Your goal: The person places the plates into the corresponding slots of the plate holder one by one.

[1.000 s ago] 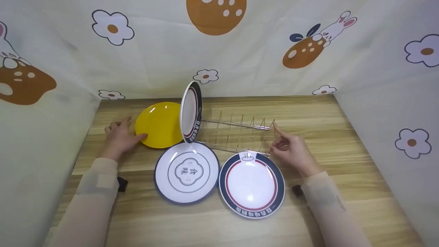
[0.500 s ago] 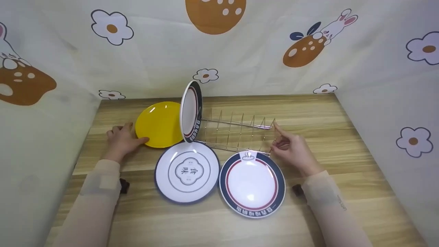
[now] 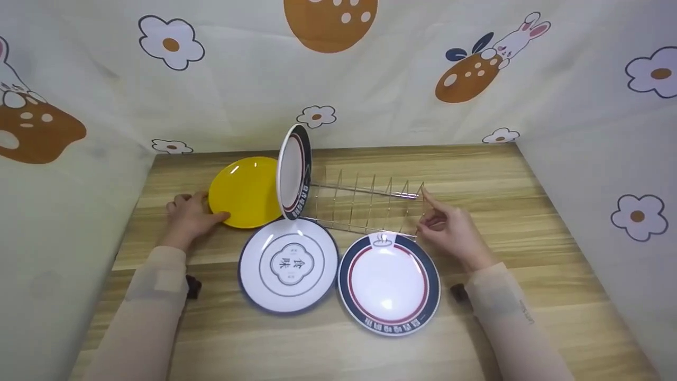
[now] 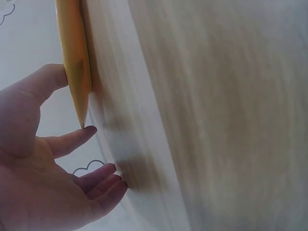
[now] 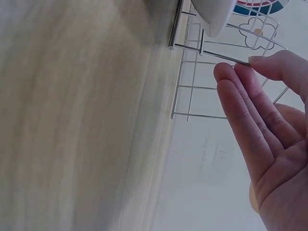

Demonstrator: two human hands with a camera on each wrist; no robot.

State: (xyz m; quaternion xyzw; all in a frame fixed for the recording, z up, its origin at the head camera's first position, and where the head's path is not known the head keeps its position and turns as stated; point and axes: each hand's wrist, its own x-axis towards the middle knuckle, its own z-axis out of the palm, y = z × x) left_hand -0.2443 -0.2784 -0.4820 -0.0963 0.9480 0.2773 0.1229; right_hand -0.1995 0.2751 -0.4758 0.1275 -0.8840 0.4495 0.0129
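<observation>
In the head view my left hand (image 3: pixel 189 218) is at the near-left edge of a yellow plate (image 3: pixel 244 196) lying flat on the table. The left wrist view shows the thumb on the plate's face and the index fingertip at its rim, pinching the edge; the other fingers are off it. My right hand (image 3: pixel 449 233) pinches the right end wire of a metal wire plate rack (image 3: pixel 365 209) between thumb and fingers. At the rack's left end a white plate with a dark, red-lined rim (image 3: pixel 292 172) stands upright, partly covering the yellow plate's right side.
A white plate with a blue rim (image 3: pixel 288 267) and another dark-rimmed plate (image 3: pixel 389 286) lie in front of the rack, close side by side. The wooden table (image 3: pixel 328 352) is bounded by patterned cloth walls (image 3: pixel 238 95) at the back and both sides.
My left hand has shifted slightly right and closer in against the yellow plate's edge. The right hand, rack and plates look practically unchanged.
</observation>
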